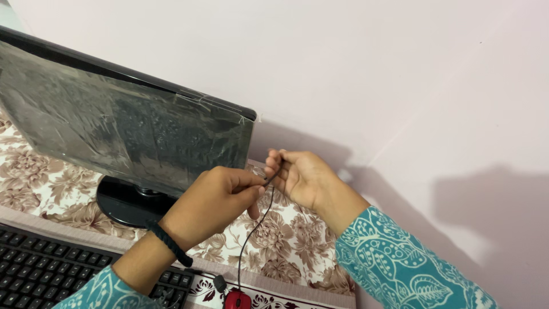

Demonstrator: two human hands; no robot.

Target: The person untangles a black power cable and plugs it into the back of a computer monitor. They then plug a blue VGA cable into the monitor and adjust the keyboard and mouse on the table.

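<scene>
Just to the right of the monitor (123, 123), above the flower-patterned cloth (286, 240) that covers the desk, both hands meet on a thin black cable (251, 229). The left hand (214, 200), with a black braided band (168, 243) at the wrist, pinches the cable between thumb and fingertips. The right hand (300, 177) has its fingers curled in close and grips the same cable's upper end; the two hands nearly touch. From the pinch the cable hangs down in a loose curve, below and right of the monitor's round black stand (128, 203), to a red mouse (237, 300) at the picture's lower edge. A black keyboard (40, 269) lies in front of the monitor, down to its left. The monitor's screen is covered with a dusty plastic sheet, and behind it rises a pale wall (372, 68).
</scene>
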